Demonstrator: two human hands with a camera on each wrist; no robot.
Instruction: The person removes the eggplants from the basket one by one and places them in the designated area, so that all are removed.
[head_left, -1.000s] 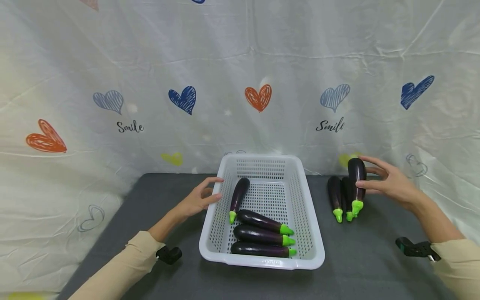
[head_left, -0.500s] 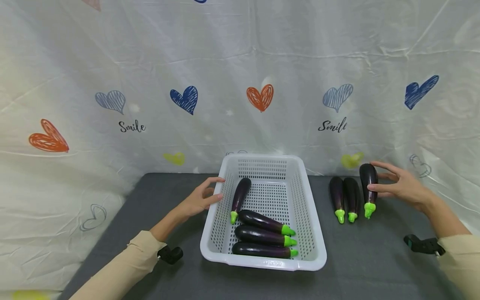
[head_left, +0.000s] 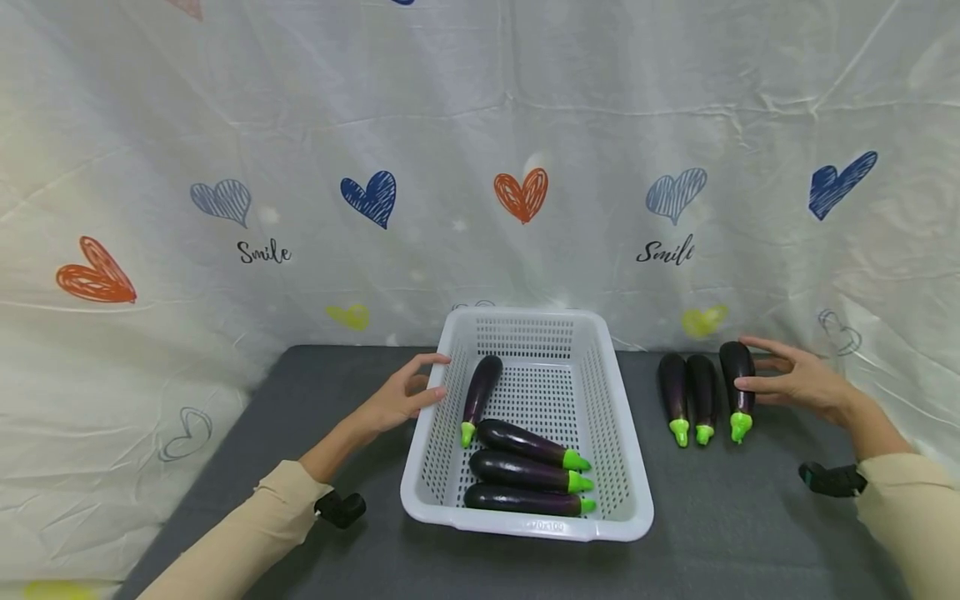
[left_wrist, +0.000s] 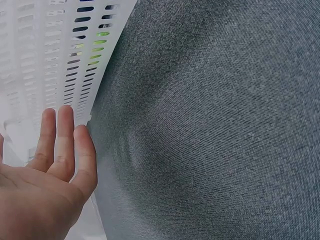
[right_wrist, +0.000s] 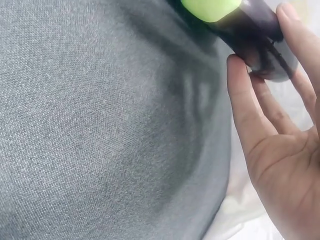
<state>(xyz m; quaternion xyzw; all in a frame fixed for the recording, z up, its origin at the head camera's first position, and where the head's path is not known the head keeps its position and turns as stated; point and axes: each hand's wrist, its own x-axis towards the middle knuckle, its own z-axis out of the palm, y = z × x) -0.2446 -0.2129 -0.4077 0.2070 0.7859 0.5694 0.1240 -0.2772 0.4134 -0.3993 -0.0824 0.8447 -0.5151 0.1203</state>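
The right hand [head_left: 806, 385] grips an eggplant [head_left: 736, 368] between thumb and fingers, right of the basket [head_left: 517, 523], beside two other eggplants [head_left: 702, 396]. The left hand [head_left: 393, 402], loosely spread, touches the basket's left rim. Four eggplants [head_left: 519, 472] lie inside the basket.

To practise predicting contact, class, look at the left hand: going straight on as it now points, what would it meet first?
The left hand would most likely meet the white, rectangular, perforated plastic basket, at its left wall; the fingers are so close that touching or not is unclear.
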